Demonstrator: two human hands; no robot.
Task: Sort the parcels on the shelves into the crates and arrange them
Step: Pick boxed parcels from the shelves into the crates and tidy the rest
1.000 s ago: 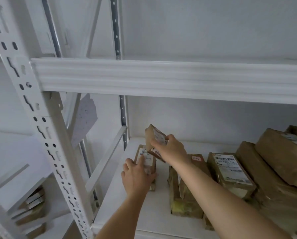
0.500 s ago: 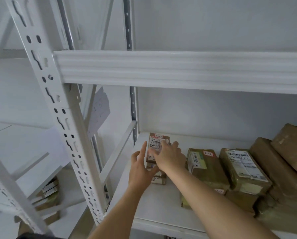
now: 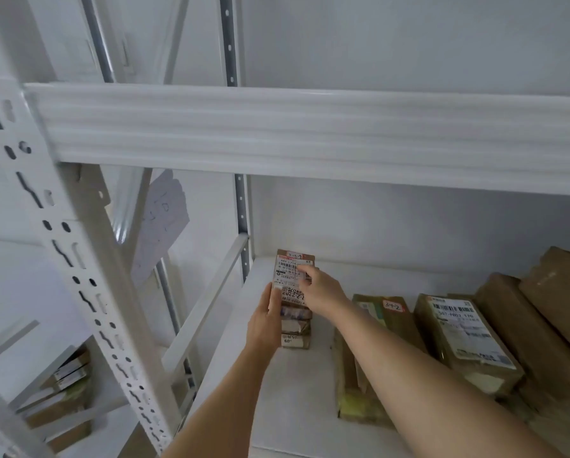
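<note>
Head view: both my hands are on a small stack of cardboard parcels [image 3: 294,320] at the left end of the white shelf board [image 3: 296,408], near the back upright [image 3: 242,226]. My left hand [image 3: 266,322] lies against the stack's left side, thumb up along the edge of the top parcel [image 3: 291,276], fingers hidden behind the boxes, so I cannot tell how firmly it grasps. My right hand [image 3: 320,290] reaches in from the right, its fingers bent over the top parcel's right edge, pinching it. That top parcel leans upward, its white barcode label facing me, with a small handwritten tag at its upper edge.

To the right of the stack, apart from it, a flat brown parcel marked with a handwritten tag [image 3: 381,312] lies on the shelf board, and beside that a parcel with a large shipping label [image 3: 465,342]. Farther right, larger taped brown packages [image 3: 541,312] lean against each other.

Above runs the ribbed white shelf beam [image 3: 310,130]. At lower left, beyond the perforated front post [image 3: 78,259], more boxes [image 3: 62,398] sit on a lower shelf of the neighbouring rack.
</note>
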